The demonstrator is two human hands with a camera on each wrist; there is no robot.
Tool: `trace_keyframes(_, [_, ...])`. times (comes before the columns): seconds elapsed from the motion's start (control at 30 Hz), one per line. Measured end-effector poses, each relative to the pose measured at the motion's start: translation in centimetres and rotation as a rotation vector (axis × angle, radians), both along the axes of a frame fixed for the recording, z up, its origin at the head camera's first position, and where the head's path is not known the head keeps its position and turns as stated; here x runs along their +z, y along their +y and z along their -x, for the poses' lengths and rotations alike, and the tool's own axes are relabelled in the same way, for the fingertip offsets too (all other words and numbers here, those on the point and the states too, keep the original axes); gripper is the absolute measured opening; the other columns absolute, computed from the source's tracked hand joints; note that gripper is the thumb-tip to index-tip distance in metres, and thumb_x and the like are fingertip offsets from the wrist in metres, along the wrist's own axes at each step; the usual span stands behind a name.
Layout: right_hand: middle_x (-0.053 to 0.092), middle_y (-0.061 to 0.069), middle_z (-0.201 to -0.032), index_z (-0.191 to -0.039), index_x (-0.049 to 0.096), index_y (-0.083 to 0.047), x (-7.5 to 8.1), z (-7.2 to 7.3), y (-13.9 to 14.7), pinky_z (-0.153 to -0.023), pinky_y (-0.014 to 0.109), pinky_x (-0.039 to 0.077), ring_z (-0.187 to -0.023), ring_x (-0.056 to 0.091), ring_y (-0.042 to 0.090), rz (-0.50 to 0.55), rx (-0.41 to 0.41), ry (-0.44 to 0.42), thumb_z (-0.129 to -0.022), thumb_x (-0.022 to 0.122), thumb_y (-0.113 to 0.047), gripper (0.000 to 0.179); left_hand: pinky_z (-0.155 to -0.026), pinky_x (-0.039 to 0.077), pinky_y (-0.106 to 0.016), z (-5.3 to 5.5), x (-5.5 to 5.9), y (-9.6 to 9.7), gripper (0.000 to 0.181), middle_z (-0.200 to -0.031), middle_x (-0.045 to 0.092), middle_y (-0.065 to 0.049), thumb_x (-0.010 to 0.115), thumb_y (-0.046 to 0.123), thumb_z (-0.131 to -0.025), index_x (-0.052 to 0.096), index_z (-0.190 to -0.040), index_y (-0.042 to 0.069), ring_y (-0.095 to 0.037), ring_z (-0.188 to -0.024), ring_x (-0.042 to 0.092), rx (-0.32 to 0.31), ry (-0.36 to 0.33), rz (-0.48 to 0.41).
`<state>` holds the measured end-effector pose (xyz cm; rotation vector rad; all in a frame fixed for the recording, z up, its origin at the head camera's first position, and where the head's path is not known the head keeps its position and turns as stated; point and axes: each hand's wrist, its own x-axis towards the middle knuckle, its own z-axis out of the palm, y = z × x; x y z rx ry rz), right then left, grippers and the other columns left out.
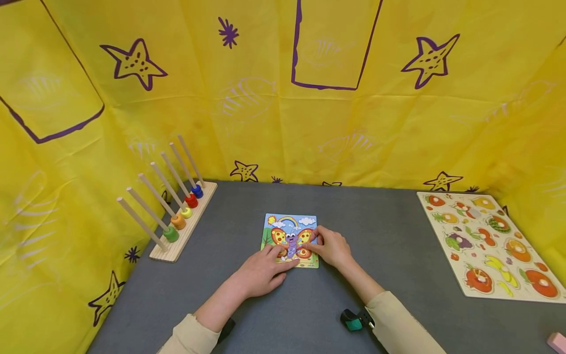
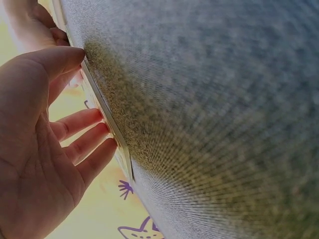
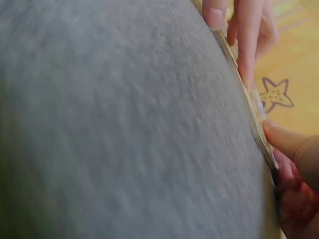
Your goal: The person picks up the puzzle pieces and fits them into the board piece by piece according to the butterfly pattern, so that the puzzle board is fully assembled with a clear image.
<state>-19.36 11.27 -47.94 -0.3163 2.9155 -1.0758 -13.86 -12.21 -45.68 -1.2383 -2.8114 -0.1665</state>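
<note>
A small square butterfly puzzle point(image 1: 290, 222) lies on the grey table in the head view, its picture showing a purple butterfly under a rainbow. My left hand point(image 1: 264, 271) rests on its lower left part with fairly straight fingers, the thumb along the near edge. In the left wrist view the left hand's fingers point(image 2: 92, 149) reach over the board's edge. At the right side, my right hand point(image 1: 332, 247) has curled fingers and holds the puzzle between thumb and index finger. The right thumb point(image 3: 286, 139) touches the board's edge in the right wrist view; the other fingertips are partly hidden.
On the left stands a wooden peg rack point(image 1: 187, 223) with coloured rings. A fruit puzzle board point(image 1: 451, 246) lies at the right. Near my right sleeve is a black and green wrist device point(image 1: 353, 320). A pink block point(image 1: 557, 342) sits at the lower right corner.
</note>
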Motion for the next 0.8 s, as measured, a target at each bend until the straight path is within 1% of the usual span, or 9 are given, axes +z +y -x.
trace_keyframes(0.13, [0.048, -0.005, -0.066, -0.090, 0.063, -0.013, -0.2, -0.1, 1.0, -0.052, 0.024, 0.030, -0.053, 0.040, 0.008, 0.124, 0.123, -0.031, -0.082, 0.081, -0.028, 0.024, -0.080, 0.050, -0.041, -0.1, 0.1, 0.1, 0.039, -0.129, 0.052, -0.012, 0.060, 0.027, -0.096, 0.061, -0.135, 0.029, -0.026, -0.107, 0.051, 0.006, -0.022, 0.003])
trace_keyframes(0.23, [0.050, -0.002, -0.074, -0.097, 0.064, -0.008, -0.3, -0.2, 1.8, -0.052, 0.023, 0.032, -0.054, 0.040, 0.007, 0.203, 0.230, -0.059, -0.081, 0.082, -0.021, 0.027, -0.082, 0.050, -0.041, -0.1, 0.1, 0.1, 0.039, -0.130, 0.052, -0.013, 0.060, 0.027, -0.096, 0.061, -0.135, 0.028, -0.026, -0.109, 0.051, 0.012, -0.056, -0.002])
trace_keyframes(0.3, [0.051, 0.000, -0.078, -0.100, 0.064, -0.006, -0.2, -0.4, 2.2, -0.053, 0.023, 0.033, -0.055, 0.039, 0.006, 0.218, 0.283, -0.065, -0.080, 0.082, -0.020, 0.030, -0.083, 0.049, -0.041, -0.1, 0.1, 0.1, 0.040, -0.130, 0.052, -0.013, 0.060, 0.027, -0.096, 0.061, -0.136, 0.028, -0.026, -0.110, 0.050, 0.015, -0.078, -0.007])
trace_keyframes(0.4, [0.051, 0.002, -0.080, -0.101, 0.064, -0.005, -0.1, -0.4, 2.3, -0.054, 0.023, 0.034, -0.056, 0.039, 0.006, 0.215, 0.323, -0.057, -0.080, 0.083, -0.021, 0.032, -0.085, 0.049, -0.041, -0.1, 0.2, 0.1, 0.040, -0.131, 0.051, -0.014, 0.060, 0.026, -0.096, 0.060, -0.136, 0.028, -0.026, -0.111, 0.050, 0.018, -0.097, -0.012])
trace_keyframes(0.47, [0.051, 0.002, -0.080, -0.101, 0.064, -0.005, 0.0, -0.5, 2.3, -0.055, 0.023, 0.034, -0.057, 0.039, 0.006, 0.210, 0.326, -0.049, -0.080, 0.082, -0.021, 0.032, -0.085, 0.049, -0.041, 0.0, 0.2, 0.1, 0.040, -0.131, 0.051, -0.014, 0.060, 0.027, -0.096, 0.060, -0.136, 0.028, -0.026, -0.111, 0.050, 0.018, -0.099, -0.014])
trace_keyframes(0.57, [0.052, 0.003, -0.081, -0.102, 0.065, -0.005, 0.0, -0.8, 2.2, -0.055, 0.023, 0.035, -0.059, 0.040, 0.007, 0.210, 0.306, -0.036, -0.080, 0.082, -0.020, 0.032, -0.086, 0.049, -0.042, 0.0, 0.2, 0.0, 0.040, -0.131, 0.052, -0.014, 0.061, 0.028, -0.096, 0.060, -0.136, 0.028, -0.026, -0.111, 0.050, 0.025, -0.113, -0.026])
trace_keyframes(0.67, [0.053, 0.002, -0.082, -0.104, 0.064, -0.006, -0.1, -1.1, 2.2, -0.056, 0.023, 0.035, -0.060, 0.041, 0.007, 0.222, 0.269, -0.029, -0.080, 0.082, -0.021, 0.034, -0.087, 0.048, -0.041, 0.2, 0.1, -0.1, 0.039, -0.128, 0.053, -0.012, 0.061, 0.029, -0.096, 0.062, -0.135, 0.027, -0.025, -0.109, 0.050, 0.040, -0.154, -0.063])
trace_keyframes(0.73, [0.054, 0.002, -0.083, -0.109, 0.063, -0.005, -0.3, -1.1, 2.4, -0.058, 0.022, 0.037, -0.063, 0.045, 0.008, 0.266, 0.236, -0.061, -0.083, 0.080, -0.022, 0.035, -0.086, 0.047, -0.040, 0.5, 0.0, -0.1, 0.037, -0.124, 0.054, -0.009, 0.062, 0.029, -0.096, 0.064, -0.132, 0.024, -0.023, -0.106, 0.050, 0.052, -0.183, -0.115])
trace_keyframes(0.8, [0.057, 0.003, -0.084, -0.112, 0.062, -0.005, -0.2, -0.9, 2.9, -0.060, 0.022, 0.039, -0.066, 0.049, 0.011, 0.327, 0.179, -0.095, -0.087, 0.075, -0.023, 0.033, -0.084, 0.046, -0.038, 1.0, -0.1, -0.2, 0.033, -0.118, 0.056, -0.006, 0.062, 0.029, -0.096, 0.066, -0.128, 0.021, -0.020, -0.102, 0.051, 0.070, -0.214, -0.168])
